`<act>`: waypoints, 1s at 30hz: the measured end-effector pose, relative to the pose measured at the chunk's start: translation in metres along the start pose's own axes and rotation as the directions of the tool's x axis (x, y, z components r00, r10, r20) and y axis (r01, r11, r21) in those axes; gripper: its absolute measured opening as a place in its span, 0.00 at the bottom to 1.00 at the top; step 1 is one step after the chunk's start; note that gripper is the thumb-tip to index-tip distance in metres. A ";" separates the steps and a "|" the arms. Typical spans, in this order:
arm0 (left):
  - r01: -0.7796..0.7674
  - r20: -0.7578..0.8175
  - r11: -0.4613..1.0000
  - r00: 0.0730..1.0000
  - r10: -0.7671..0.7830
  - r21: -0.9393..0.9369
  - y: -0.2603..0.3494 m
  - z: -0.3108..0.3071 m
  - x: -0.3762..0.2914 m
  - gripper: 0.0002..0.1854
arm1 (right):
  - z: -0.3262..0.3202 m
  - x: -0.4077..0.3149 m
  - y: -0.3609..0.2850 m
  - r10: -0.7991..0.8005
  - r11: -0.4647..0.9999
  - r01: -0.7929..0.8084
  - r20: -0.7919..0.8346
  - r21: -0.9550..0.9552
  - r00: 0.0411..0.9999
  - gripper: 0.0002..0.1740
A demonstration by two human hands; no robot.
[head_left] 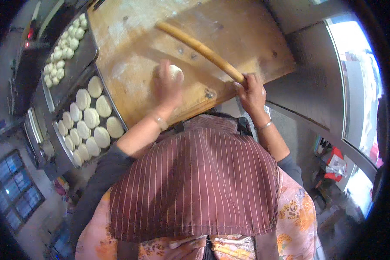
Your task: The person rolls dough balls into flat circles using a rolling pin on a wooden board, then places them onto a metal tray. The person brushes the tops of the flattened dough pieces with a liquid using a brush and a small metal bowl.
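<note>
My right hand (252, 91) is closed around the near end of a long wooden rolling pin (201, 50), which slants away to the upper left over a wooden board (123, 87). Blurred, my left hand (169, 85) is over a small round piece of pale dough (176, 72) near the board's front edge; part of the dough is hidden under it. Whether the fingers grip the dough cannot be made out. Flour dusts the board.
Left of the board, a dark metal tray (116, 110) carries several flattened dough rounds (91, 118). A second dark tray (84, 53) beyond it holds many small dough balls (67, 53). A panel (315, 74) stands at the board's right.
</note>
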State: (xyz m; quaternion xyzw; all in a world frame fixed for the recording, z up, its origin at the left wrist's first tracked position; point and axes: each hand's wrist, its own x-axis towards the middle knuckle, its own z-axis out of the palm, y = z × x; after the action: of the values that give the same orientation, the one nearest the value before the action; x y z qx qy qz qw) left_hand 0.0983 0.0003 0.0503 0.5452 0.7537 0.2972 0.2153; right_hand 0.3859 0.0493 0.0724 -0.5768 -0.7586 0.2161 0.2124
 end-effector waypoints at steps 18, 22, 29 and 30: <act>0.092 -0.122 0.851 0.992 -0.033 0.517 -0.125 -0.071 -0.022 0.30 | 0.086 0.076 -0.073 -0.523 0.736 0.549 0.183 -0.396 0.832 0.33; 0.105 -0.157 0.835 0.987 -0.023 0.541 -0.140 -0.077 0.044 0.32 | 0.119 0.139 -0.082 -0.512 0.776 0.485 0.047 -0.402 0.858 0.34; 0.030 -0.081 0.848 0.997 0.016 0.528 -0.123 -0.072 -0.021 0.33 | 0.092 0.072 -0.067 -0.467 0.779 0.492 0.164 -0.390 0.869 0.39; -0.004 -0.037 0.837 0.999 0.030 0.547 -0.116 -0.075 -0.042 0.33 | 0.079 0.047 -0.062 -0.489 0.786 0.521 0.183 -0.332 0.853 0.38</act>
State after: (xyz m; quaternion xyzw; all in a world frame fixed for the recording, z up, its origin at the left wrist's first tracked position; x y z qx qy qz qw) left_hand -0.0174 -0.0821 0.0262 0.5839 0.8069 0.0837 0.0315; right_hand 0.2806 0.0729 0.0472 -0.3721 -0.9204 0.0295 0.1167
